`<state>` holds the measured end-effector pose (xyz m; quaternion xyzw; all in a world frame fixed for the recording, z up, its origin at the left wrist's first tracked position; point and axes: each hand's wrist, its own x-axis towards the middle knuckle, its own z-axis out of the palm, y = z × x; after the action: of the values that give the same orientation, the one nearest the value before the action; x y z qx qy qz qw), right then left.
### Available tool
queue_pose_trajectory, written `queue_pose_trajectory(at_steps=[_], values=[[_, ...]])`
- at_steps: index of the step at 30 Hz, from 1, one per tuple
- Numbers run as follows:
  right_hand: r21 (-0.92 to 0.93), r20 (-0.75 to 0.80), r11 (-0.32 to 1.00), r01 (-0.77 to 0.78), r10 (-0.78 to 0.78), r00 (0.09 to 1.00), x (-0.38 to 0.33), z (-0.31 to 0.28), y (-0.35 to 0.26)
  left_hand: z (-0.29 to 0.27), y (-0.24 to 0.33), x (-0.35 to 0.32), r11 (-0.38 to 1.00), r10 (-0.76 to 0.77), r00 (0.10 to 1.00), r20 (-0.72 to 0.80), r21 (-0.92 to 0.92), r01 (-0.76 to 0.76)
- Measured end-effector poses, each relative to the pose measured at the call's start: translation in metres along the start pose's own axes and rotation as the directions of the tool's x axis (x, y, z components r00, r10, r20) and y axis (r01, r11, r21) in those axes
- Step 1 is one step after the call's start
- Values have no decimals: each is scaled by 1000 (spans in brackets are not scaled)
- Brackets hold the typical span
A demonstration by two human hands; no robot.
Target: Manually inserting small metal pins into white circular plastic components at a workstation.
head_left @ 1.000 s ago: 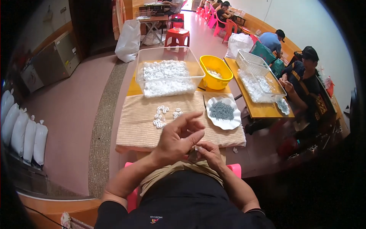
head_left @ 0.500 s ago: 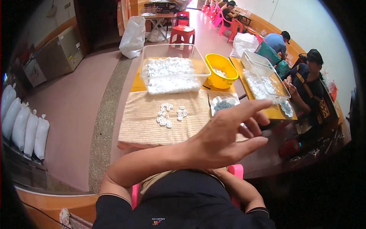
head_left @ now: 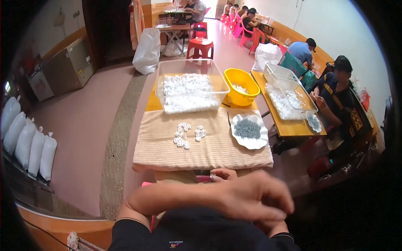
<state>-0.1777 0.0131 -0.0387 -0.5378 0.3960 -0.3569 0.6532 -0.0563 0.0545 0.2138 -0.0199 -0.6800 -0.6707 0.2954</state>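
My left arm reaches across my front, and my left hand (head_left: 255, 196) hangs at the right above my lap, blurred. Its fingers are bent with a gap to the thumb, and no object shows in it. Behind that forearm, at the cloth's near edge, my right hand (head_left: 225, 174) is closed on a small white piece (head_left: 213, 177), partly hidden. On the striped beige cloth (head_left: 159, 154) lie several white plastic pieces with holes (head_left: 181, 142), in two loose groups. A scalloped white dish (head_left: 255, 144) of small grey-blue parts (head_left: 247, 129) sits at the cloth's right.
A clear bin (head_left: 192, 106) of white pieces and a yellow tub (head_left: 242, 99) stand behind the cloth. At right, a person (head_left: 335, 92) works at another table (head_left: 291, 129) with a white basket (head_left: 281, 74). Filled white sacks (head_left: 43, 157) line the left wall.
My left hand has dropped toward my lap, its fingers bending, uncovering the scalloped dish. My right hand has come forward into view at the cloth's near edge. The view has tilted slightly.
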Motion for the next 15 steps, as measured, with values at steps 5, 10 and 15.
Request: queue_pose_trajectory(at_steps=[5, 10, 15], values=[[89, 143, 996, -4, -9, 990, 0, -5, -6, 20, 1, -31, 989, 122, 973, 196, -102, -103], [69, 139, 997, 24, -33, 990, -2, -4, -10, 33, 34, -37, 989, 140, 906, 399, -91, -113], [39, 127, 999, 14, -19, 992, 0, -4, -9, 36, 34, -38, 965, 243, 799, 551, -52, -257]])
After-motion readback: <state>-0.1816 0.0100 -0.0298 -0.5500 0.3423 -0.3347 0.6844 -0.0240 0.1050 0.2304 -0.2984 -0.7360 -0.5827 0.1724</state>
